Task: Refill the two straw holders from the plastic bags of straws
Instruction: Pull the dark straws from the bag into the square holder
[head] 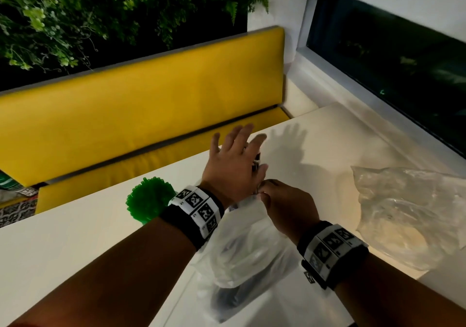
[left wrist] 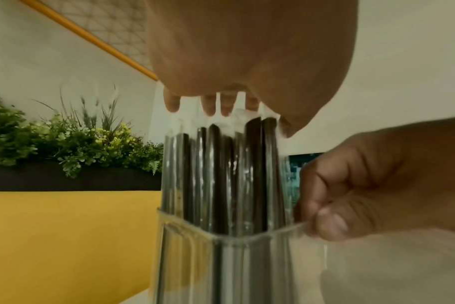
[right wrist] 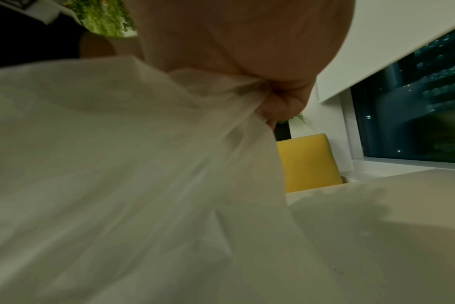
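Note:
A clear straw holder stands near the far edge of the white table, packed with black wrapped straws. My left hand hovers flat over the straw tops, fingers straight and spread. My right hand is beside the holder's rim and pinches the bunched edge of a thin plastic bag. In the right wrist view that bag hangs from my curled fingers. To the left stands a bundle of green straws; its holder is hidden by my wrist.
A second, crumpled clear plastic bag lies on the table at the right. A yellow bench runs behind the table's far edge, with plants above it. A dark window lines the right side.

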The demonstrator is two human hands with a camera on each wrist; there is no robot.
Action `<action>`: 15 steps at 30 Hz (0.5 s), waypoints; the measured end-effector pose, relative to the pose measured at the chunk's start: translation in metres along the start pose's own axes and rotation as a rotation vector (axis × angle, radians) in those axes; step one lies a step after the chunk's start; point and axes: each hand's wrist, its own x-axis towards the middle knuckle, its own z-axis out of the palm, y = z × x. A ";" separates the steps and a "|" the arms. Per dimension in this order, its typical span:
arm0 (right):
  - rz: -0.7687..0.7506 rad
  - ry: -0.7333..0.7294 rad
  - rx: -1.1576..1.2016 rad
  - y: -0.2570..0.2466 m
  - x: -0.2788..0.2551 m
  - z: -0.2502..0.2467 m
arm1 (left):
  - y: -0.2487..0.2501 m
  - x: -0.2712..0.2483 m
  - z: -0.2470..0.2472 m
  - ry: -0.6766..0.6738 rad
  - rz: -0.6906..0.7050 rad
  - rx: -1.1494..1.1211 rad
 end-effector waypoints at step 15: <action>0.031 0.011 0.490 0.005 -0.051 -0.023 | 0.060 -0.120 0.021 -0.554 -0.145 -0.494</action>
